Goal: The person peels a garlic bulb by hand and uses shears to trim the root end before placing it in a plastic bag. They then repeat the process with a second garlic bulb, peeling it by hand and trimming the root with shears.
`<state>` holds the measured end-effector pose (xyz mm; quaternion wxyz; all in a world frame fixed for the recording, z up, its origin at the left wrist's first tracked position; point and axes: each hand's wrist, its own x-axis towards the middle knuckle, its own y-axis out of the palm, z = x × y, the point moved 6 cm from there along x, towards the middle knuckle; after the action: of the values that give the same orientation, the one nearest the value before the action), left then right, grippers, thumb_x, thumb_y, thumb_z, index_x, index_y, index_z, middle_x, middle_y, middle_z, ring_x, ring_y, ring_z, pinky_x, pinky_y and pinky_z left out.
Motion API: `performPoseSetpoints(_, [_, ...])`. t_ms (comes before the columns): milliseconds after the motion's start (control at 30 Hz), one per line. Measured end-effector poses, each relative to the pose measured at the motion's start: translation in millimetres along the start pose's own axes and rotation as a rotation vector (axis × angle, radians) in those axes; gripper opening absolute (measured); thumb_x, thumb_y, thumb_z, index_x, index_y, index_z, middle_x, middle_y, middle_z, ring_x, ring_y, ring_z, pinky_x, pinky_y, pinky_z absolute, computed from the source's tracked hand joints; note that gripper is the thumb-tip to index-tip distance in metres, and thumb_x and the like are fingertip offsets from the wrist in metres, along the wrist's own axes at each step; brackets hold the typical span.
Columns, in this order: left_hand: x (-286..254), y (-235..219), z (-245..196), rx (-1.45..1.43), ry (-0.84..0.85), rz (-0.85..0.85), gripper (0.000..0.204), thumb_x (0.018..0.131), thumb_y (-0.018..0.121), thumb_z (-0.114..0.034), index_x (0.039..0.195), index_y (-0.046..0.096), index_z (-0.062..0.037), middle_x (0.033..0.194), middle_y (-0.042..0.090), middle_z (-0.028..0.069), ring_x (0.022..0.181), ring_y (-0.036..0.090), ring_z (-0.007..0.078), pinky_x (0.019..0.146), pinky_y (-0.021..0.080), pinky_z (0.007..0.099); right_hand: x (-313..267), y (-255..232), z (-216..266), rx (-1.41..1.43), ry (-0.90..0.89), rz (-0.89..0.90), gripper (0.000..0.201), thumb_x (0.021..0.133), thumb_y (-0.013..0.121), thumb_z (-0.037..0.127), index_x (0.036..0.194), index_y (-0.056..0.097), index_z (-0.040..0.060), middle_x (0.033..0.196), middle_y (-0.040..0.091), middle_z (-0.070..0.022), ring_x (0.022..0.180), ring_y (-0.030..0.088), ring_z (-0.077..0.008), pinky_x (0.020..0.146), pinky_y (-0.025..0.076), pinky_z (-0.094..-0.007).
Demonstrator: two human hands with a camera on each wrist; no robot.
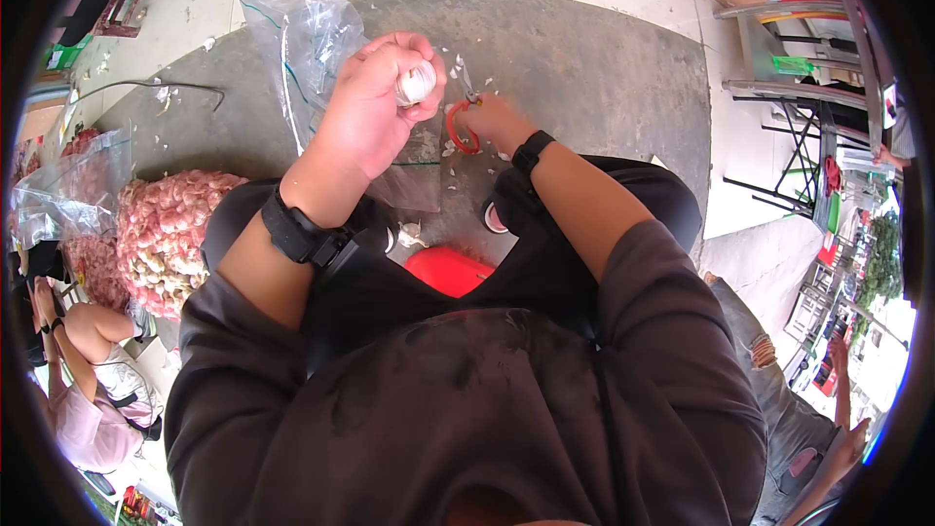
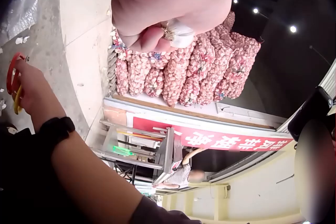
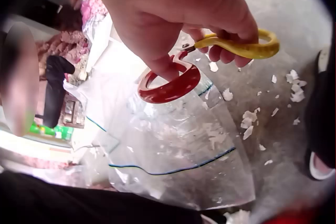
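Note:
My left hand grips a white garlic bulb, held up over the floor. In the left wrist view, the bulb's root end shows between curled fingers. Lower and to the right, my right hand holds a pair of scissors by the handles, one red and one yellow. Thumb and fingers pass through the two loops, which stand spread apart. The scissor blades point away from me, apart from the bulb. A clear plastic bag with blue-green stripes lies beneath and beyond the hands.
A full net sack of garlic stands at my left. White skin scraps litter the concrete. Something red shows between my legs. Stacked garlic sacks appear in the left wrist view. People sit or stand on both sides.

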<state>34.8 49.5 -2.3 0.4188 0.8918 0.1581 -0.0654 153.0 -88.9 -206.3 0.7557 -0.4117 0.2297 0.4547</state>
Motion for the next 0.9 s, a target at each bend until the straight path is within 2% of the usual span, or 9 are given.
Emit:
performPoseSetpoints(100, [-7.0, 8.6, -11.1, -0.099, 0.006, -0.141, 0.013, 0.087, 0.054, -0.015, 0.097, 0.056, -0.0068, 0.091, 0.058, 0.0071, 0.074, 0.051, 0.0165, 0.058, 0.040, 0.0262, 29.0, 14.5, -17.1, -0.288, 0.022, -0.038, 0.058, 0.076, 0.071, 0.033, 0.118, 0.057, -0.0041, 0.107, 0.067, -0.0236, 0.094, 0.068, -0.0337, 0.076, 0.055, -0.0413])
performPoseSetpoints(133, [-6.0, 5.0, -11.1, -0.171, -0.003, -0.081, 0.018, 0.083, 0.054, -0.012, 0.101, 0.056, -0.0067, 0.098, 0.056, 0.0069, 0.081, 0.051, 0.0177, 0.060, 0.041, 0.0269, 35.6, 19.0, -22.8, -0.403, 0.026, -0.081, 0.058, 0.076, 0.071, 0.035, 0.117, 0.057, -0.0036, 0.108, 0.067, -0.0249, 0.097, 0.068, -0.0358, 0.078, 0.055, -0.0422])
performPoseSetpoints(233, [-6.1, 0.7, -14.7, -0.242, 0.020, -0.065, 0.025, 0.078, 0.051, -0.004, 0.102, 0.054, -0.0063, 0.093, 0.059, 0.0059, 0.082, 0.056, 0.0188, 0.064, 0.044, 0.0315, 57.0, 37.0, -52.4, -0.545, 0.079, -0.238, 0.061, 0.076, 0.070, 0.038, 0.119, 0.054, -0.0033, 0.111, 0.065, -0.0277, 0.104, 0.065, -0.0421, 0.087, 0.054, -0.0454])
performPoseSetpoints(333, [-2.0, -7.4, -10.6, -0.251, 0.060, 0.009, 0.034, 0.071, 0.054, -0.003, 0.105, 0.055, -0.0075, 0.103, 0.054, 0.0076, 0.089, 0.051, 0.0217, 0.061, 0.042, 0.0281, 70.2, 57.6, -75.5, -0.631, 0.087, -0.141, 0.055, 0.082, 0.066, 0.034, 0.124, 0.050, 0.0006, 0.121, 0.057, -0.0314, 0.113, 0.058, -0.0465, 0.090, 0.053, -0.0472])
performPoseSetpoints(433, [-1.7, -4.9, -11.8, -0.269, 0.079, -0.005, 0.036, 0.069, 0.054, -0.001, 0.104, 0.054, -0.0077, 0.106, 0.053, 0.0081, 0.092, 0.052, 0.0229, 0.064, 0.045, 0.0297, 69.5, 63.9, -90.9, -0.566, 0.137, -0.195, 0.055, 0.083, 0.065, 0.032, 0.123, 0.047, -0.0014, 0.118, 0.059, -0.0311, 0.109, 0.060, -0.0464, 0.088, 0.053, -0.0485])
performPoseSetpoints(633, [7.9, -4.8, -12.5, -0.162, 0.151, -0.035, 0.046, 0.071, 0.046, 0.006, 0.113, 0.056, -0.0059, 0.112, 0.057, 0.0093, 0.102, 0.061, 0.0262, 0.076, 0.052, 0.0351, 86.7, 83.3, -114.2, -0.358, -0.037, -0.002, 0.058, 0.080, 0.069, 0.030, 0.118, 0.045, -0.0078, 0.110, 0.063, -0.0294, 0.107, 0.062, -0.0429, 0.086, 0.053, -0.0475])
performPoseSetpoints(767, [14.3, 3.4, -8.8, -0.017, 0.118, -0.014, 0.048, 0.076, 0.044, 0.005, 0.122, 0.054, -0.0031, 0.117, 0.057, 0.0098, 0.100, 0.060, 0.0208, 0.073, 0.050, 0.0322, 106.5, 97.9, -136.8, -0.226, -0.033, 0.056, 0.068, 0.080, 0.067, 0.037, 0.123, 0.044, -0.0099, 0.106, 0.066, -0.0264, 0.101, 0.065, -0.0408, 0.085, 0.053, -0.0431])
performPoseSetpoints(800, [15.7, 6.5, -7.2, -0.005, 0.098, -0.011, 0.047, 0.077, 0.044, 0.005, 0.122, 0.054, -0.0037, 0.117, 0.057, 0.0094, 0.099, 0.059, 0.0198, 0.071, 0.049, 0.0312, 133.6, 113.2, -158.8, -0.151, -0.063, 0.106, 0.060, 0.079, 0.066, 0.038, 0.115, 0.055, -0.0087, 0.101, 0.067, -0.0259, 0.097, 0.066, -0.0412, 0.083, 0.054, -0.0423])
performPoseSetpoints(900, [11.0, 10.9, -4.2, 0.022, 0.066, -0.014, 0.046, 0.078, 0.044, 0.005, 0.122, 0.054, -0.0056, 0.115, 0.056, 0.0080, 0.095, 0.058, 0.0172, 0.068, 0.046, 0.0287, 124.5, 116.6, -132.9, -0.345, -0.171, 0.325, 0.046, 0.077, 0.066, 0.035, 0.099, 0.065, -0.0052, 0.094, 0.069, -0.0240, 0.092, 0.068, -0.0396, 0.079, 0.054, -0.0425])
